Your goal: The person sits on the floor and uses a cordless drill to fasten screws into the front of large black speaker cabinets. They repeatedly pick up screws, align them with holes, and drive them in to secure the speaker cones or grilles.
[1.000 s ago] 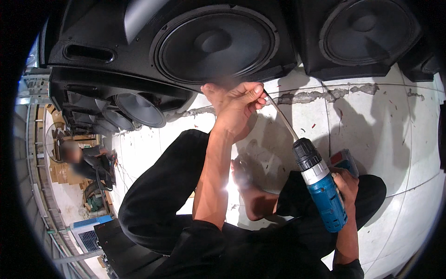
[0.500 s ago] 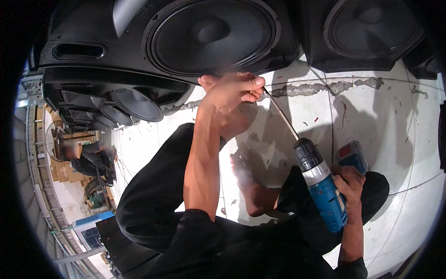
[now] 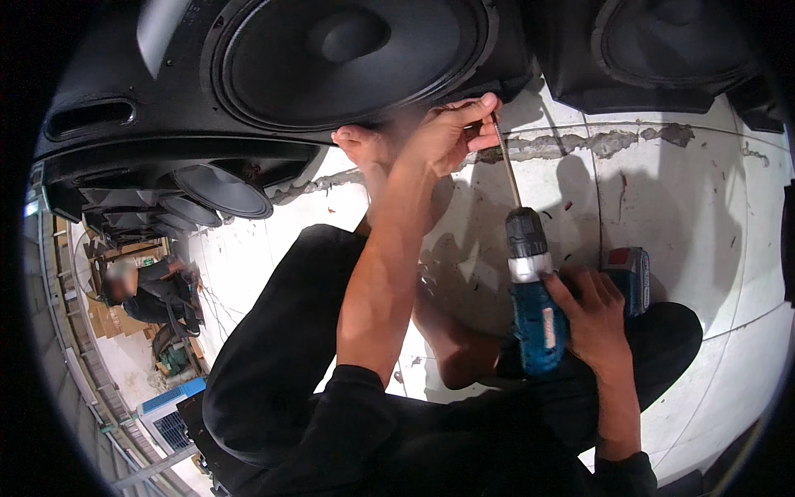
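A blue cordless drill (image 3: 540,327) with a black chuck lies in my right hand (image 3: 590,319), whose fingers wrap its grip. Its battery (image 3: 629,277) juts out to the right of that hand. From the chuck a long thin driver bit (image 3: 510,172) reaches up to the lower edge of a large black speaker (image 3: 178,79). At the bit's far end my left hand (image 3: 454,137) is closed, thumb and fingers pinched around the tip; whether a screw is there is too small to tell. The speaker's round cone (image 3: 389,74) is just above.
A second black speaker (image 3: 571,66) stands at right, and a row of more speakers (image 3: 219,190) recedes to the left. Beneath me is white tiled floor (image 3: 696,215) with a rough grey crack. Far left, a person (image 3: 153,290) sits near cardboard and a blue-white box-shaped unit (image 3: 170,414).
The drill has moved up and left and now points more steeply at the speaker. My left hand has shifted right and up with the bit's tip. The view has moved slightly.
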Tool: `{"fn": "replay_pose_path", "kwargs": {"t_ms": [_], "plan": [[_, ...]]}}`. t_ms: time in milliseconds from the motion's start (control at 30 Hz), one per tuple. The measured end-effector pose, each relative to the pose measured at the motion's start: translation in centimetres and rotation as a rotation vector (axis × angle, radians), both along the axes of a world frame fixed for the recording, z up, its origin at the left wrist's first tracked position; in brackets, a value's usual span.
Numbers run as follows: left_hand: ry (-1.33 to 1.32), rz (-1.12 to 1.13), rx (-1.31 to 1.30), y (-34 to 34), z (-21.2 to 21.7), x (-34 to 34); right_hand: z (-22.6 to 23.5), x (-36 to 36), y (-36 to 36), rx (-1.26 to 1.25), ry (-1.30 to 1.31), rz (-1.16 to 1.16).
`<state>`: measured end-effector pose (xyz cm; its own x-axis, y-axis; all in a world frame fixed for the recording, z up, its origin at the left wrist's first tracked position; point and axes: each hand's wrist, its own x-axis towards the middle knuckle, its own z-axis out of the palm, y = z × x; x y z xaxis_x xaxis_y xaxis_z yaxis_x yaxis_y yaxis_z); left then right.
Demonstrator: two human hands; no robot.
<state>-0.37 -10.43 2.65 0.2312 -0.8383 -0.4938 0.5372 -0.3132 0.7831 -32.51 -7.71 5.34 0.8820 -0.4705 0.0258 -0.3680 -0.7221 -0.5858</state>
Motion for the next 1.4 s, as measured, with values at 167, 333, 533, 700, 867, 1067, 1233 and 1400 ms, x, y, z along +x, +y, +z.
{"fn": "replay_pose_path", "kwargs": {"t_ms": [167, 333, 533, 700, 867, 1067, 1233, 1400], "plan": [[-0.118, 0.051, -0.106, -0.7, -1.1, -0.6, -2.1, 2.2, 1.2, -0.071, -0.015, -0.079], [-0.099, 0.143, -0.177, -0.9, -1.3, -0.1, -3.0, 2.7, 0.9, -0.064, -0.078, -0.05], [-0.083, 0.147, -0.227, -1.4, -1.7, 0.4, -3.8, 3.2, 0.7, -0.106, -0.097, -0.06], [-0.086, 0.128, -0.223, -1.7, -1.8, 0.7, -3.4, 3.2, 0.2, -0.097, -0.095, -0.051], [-0.092, 0.114, -0.21, -2.0, -1.9, 0.7, -3.6, 3.5, 0.0, -0.107, -0.114, -0.077], [-0.096, 0.11, -0.213, -1.7, -1.8, 1.0, -3.2, 3.4, -0.3, -0.081, -0.122, -0.052], [-0.091, 0.092, -0.22, -1.8, -2.2, 1.1, -3.4, 3.1, -0.3, -0.085, -0.107, -0.06], [-0.092, 0.09, -0.205, -1.9, -2.0, 1.2, -3.3, 3.3, -0.4, -0.088, -0.126, -0.064]]}}
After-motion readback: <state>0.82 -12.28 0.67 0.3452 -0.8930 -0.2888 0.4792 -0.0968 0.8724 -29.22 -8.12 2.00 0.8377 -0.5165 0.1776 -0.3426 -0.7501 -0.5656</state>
